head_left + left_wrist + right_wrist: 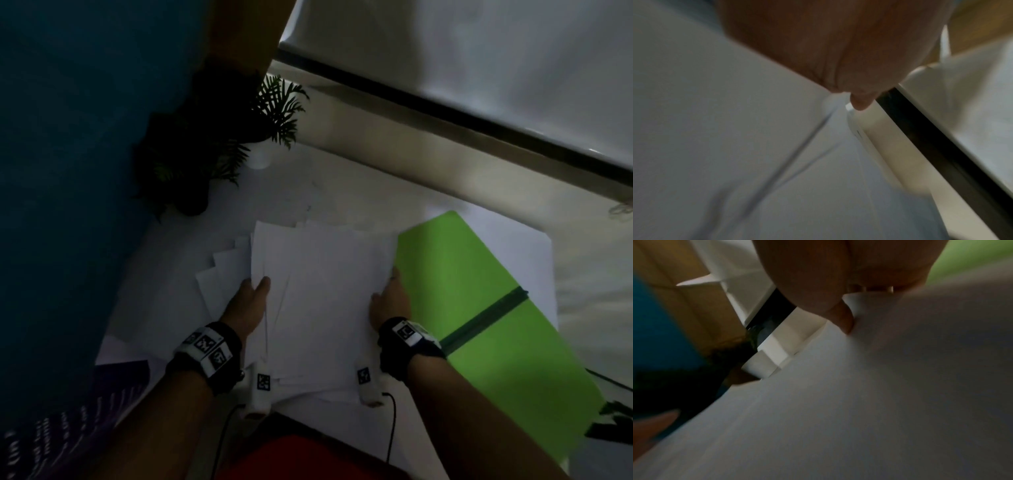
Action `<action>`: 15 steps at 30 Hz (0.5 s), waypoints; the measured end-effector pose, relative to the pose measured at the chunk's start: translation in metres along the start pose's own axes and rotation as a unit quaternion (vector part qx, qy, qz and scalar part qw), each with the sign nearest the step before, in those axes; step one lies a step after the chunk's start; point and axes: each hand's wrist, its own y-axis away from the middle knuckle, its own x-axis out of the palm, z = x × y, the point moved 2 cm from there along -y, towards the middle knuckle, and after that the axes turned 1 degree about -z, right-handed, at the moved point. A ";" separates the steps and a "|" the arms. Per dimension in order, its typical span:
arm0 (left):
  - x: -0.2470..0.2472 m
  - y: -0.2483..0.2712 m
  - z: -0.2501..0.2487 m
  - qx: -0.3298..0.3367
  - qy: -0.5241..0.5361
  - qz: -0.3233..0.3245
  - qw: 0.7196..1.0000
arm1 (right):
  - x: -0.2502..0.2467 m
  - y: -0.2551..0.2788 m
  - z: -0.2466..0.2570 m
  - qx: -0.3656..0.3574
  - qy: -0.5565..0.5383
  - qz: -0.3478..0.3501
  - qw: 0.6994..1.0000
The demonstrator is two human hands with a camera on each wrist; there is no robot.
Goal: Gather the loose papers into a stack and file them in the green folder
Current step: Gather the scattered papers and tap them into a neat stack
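Observation:
A loose pile of white papers [325, 291] lies on the white table, its sheets fanned out unevenly to the left. My left hand [251, 296] grips the pile's left edge with the thumb on top, and the fingers are hidden beneath. My right hand [390, 296] grips the right edge the same way. The green folder [479, 291] lies flat just right of the pile, with a dark elastic band across it. The left wrist view shows the thumb [860, 102] over the papers [735, 129]. In the right wrist view the thumb [846, 321] presses the papers [859, 402], with the folder [972, 256] behind.
A potted fern [274, 113] in a white pot stands at the table's far left corner, beside a blue wall [68, 171]. A purple printed sheet [113, 387] lies near left. A white panel with a dark strip [445, 113] runs behind the table. A dark object [613, 421] sits far right.

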 end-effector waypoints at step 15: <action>-0.007 0.009 -0.008 0.176 -0.011 -0.071 0.982 | 0.022 0.003 0.009 -0.121 0.035 0.044 0.991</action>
